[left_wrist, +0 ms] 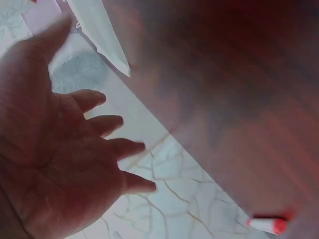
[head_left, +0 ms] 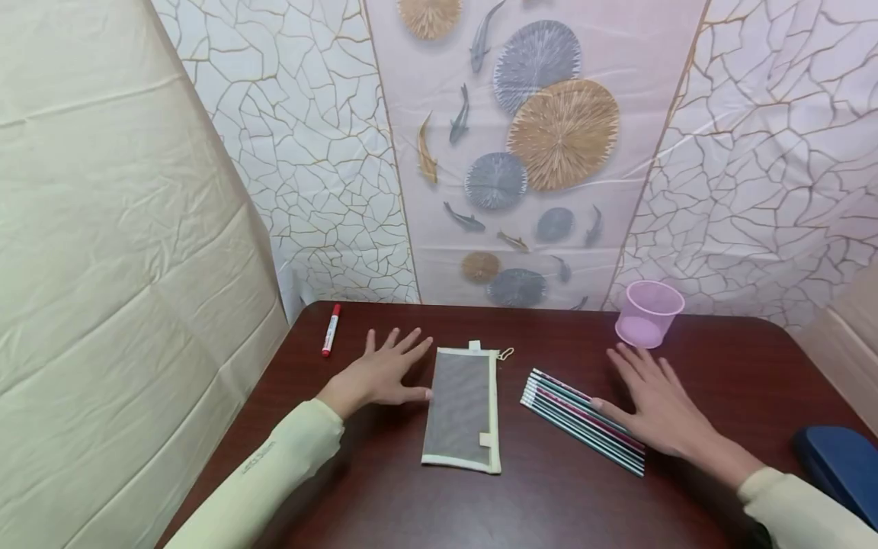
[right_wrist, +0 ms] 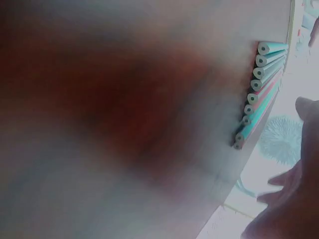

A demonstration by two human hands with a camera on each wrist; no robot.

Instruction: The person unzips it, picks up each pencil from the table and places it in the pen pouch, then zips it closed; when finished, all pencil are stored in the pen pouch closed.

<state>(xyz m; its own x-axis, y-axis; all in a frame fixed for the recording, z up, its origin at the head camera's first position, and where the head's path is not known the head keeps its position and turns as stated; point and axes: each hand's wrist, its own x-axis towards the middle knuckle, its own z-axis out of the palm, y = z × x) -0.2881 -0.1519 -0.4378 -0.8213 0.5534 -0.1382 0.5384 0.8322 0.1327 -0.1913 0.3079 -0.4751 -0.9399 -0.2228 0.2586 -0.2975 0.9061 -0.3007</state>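
Note:
My left hand (head_left: 379,379) is spread with straight fingers beside a mesh zip pouch (head_left: 461,404). Its thumb tip is at the pouch's left edge; whether they touch I cannot tell. The pouch lies flat, grey with pale trim and a zipper pull at its top right. Several pencils (head_left: 583,422), green and dark pink, lie side by side in a slanted row. Over their right side reaches my right hand (head_left: 652,404), fingers extended, with the thumb above the row. In the right wrist view the flat, unsharpened-looking ends of the pencils (right_wrist: 254,98) show. Neither hand holds anything.
A red-and-white marker (head_left: 331,330) lies at the back left of the dark wooden table (head_left: 384,496). Behind my right hand stands a pink see-through cup (head_left: 648,314). A dark blue case (head_left: 837,469) sits at the right edge. Patterned cloth (head_left: 329,152) hangs behind the table.

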